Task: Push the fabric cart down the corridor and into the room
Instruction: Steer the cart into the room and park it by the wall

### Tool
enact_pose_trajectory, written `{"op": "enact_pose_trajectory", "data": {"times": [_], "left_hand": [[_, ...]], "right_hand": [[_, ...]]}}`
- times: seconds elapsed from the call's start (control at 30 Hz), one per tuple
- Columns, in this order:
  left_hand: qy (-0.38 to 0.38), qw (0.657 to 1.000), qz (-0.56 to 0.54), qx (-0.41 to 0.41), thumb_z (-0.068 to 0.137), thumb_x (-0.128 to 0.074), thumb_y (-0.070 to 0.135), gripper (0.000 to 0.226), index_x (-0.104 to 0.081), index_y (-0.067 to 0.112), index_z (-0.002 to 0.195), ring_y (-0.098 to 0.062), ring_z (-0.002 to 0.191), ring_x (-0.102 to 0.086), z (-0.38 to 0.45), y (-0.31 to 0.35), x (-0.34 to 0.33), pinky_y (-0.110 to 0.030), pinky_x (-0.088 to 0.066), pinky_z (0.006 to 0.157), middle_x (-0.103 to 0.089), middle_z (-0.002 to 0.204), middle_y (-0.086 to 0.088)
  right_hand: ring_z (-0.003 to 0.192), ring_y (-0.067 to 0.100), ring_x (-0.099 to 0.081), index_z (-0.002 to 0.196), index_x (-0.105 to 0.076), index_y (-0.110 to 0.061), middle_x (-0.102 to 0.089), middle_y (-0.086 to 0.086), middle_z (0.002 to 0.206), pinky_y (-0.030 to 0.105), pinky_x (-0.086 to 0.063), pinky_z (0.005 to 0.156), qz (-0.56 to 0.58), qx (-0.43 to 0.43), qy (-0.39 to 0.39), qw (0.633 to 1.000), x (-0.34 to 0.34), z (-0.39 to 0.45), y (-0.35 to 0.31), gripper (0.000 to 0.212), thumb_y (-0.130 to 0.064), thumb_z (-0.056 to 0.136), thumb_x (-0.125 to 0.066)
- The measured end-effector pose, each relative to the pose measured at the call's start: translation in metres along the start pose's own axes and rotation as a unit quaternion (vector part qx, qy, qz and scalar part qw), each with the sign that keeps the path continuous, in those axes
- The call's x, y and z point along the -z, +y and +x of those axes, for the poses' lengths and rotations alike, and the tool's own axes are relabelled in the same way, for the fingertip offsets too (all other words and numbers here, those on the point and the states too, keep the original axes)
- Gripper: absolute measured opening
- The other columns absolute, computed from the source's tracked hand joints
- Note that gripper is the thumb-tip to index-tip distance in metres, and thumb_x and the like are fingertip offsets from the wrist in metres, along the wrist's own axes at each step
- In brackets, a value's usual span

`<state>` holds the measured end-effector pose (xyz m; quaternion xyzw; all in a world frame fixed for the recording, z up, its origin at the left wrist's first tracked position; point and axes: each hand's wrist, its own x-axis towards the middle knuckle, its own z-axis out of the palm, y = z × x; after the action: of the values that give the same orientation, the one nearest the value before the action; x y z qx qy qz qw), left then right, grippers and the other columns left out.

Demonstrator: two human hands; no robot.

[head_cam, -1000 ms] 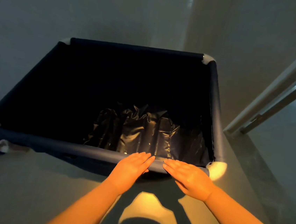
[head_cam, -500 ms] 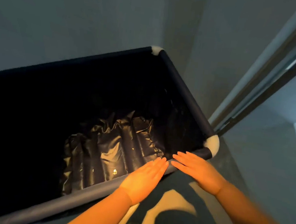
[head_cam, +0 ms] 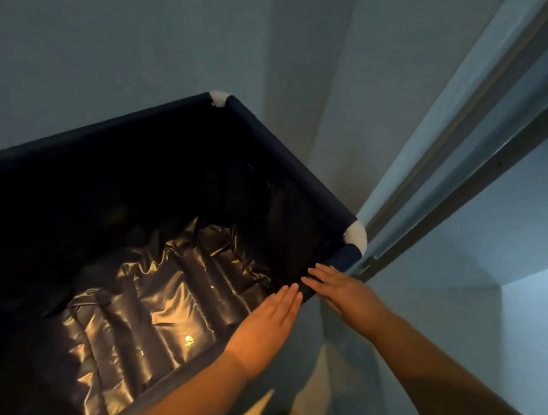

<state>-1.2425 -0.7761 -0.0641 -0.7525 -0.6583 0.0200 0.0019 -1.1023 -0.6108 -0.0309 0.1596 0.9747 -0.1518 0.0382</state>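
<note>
The fabric cart (head_cam: 290, 168) is a deep, dark navy bin with padded rim tubes and white corner caps; shiny crumpled lining shows at its bottom. It fills the left and centre of the view, turned diagonally, with its near right corner by the door frame. My left hand (head_cam: 266, 328) lies flat, fingers together, on the near rim. My right hand (head_cam: 341, 292) lies flat on the same rim just to the right, close to the white corner cap (head_cam: 356, 237). Neither hand wraps around the rim.
A door frame with a metal track (head_cam: 473, 167) runs diagonally along the right, almost touching the cart's near right corner. Pale floor spreads ahead and to the right beyond the frame (head_cam: 516, 239). A wall corner stands beyond the cart (head_cam: 330, 78).
The cart has swung round, so its near right corner now points at the door frame. Both hands stayed flat on the near rim and slid toward that corner.
</note>
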Motion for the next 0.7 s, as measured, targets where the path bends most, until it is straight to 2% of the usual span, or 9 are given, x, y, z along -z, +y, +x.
{"op": "enact_pose_trajectory", "data": {"times": [0.13, 0.33, 0.5, 0.7], "left_hand": [[-0.008, 1.0, 0.009, 0.019, 0.094, -0.038, 0.005, 0.075, 0.024, -0.006, 0.134, -0.035, 0.142, 0.003, 0.031, 0.018, 0.003, -0.039, -0.003, 0.116, 0.01, 0.154, -0.023], [-0.004, 0.999, 0.005, 0.045, 0.093, -0.04, 0.004, 0.077, 0.024, -0.004, 0.134, -0.033, 0.143, 0.0, 0.051, 0.029, 0.001, -0.038, -0.006, 0.116, 0.007, 0.155, -0.021], [-0.013, 0.999, 0.017, 0.045, 0.095, -0.037, 0.005, 0.069, 0.013, -0.005, 0.141, -0.033, 0.143, -0.005, 0.048, 0.026, 0.007, -0.039, -0.01, 0.116, 0.002, 0.155, -0.022], [-0.018, 0.999, 0.043, 0.025, 0.097, -0.034, 0.009, 0.06, -0.001, -0.003, 0.145, -0.031, 0.142, -0.011, 0.023, 0.014, 0.011, -0.037, -0.015, 0.115, -0.007, 0.156, -0.019]], "right_hand": [[0.14, 0.024, -0.025, 0.139, -0.039, -0.011, -0.033, 0.013, 0.149, 0.031, -0.015, 0.116, 0.005, 0.002, 0.003, 1.0, 0.02, 0.0, 0.031, 0.042, -0.012, 0.098, -0.048], [0.123, 0.039, -0.049, 0.123, -0.058, 0.0, -0.056, 0.023, 0.128, 0.05, -0.037, 0.104, 0.008, 0.044, 0.044, 0.998, 0.027, 0.001, 0.056, 0.04, 0.003, 0.083, -0.067], [0.124, 0.035, -0.05, 0.125, -0.058, -0.006, -0.057, 0.018, 0.129, 0.047, -0.042, 0.103, -0.003, 0.043, 0.063, 0.997, 0.018, 0.003, 0.056, 0.041, 0.0, 0.085, -0.066], [0.104, 0.037, -0.063, 0.111, -0.067, 0.0, -0.067, 0.021, 0.111, 0.048, -0.052, 0.085, -0.004, 0.044, 0.134, 0.99, 0.006, 0.0, 0.023, 0.044, 0.007, 0.069, -0.079]]}}
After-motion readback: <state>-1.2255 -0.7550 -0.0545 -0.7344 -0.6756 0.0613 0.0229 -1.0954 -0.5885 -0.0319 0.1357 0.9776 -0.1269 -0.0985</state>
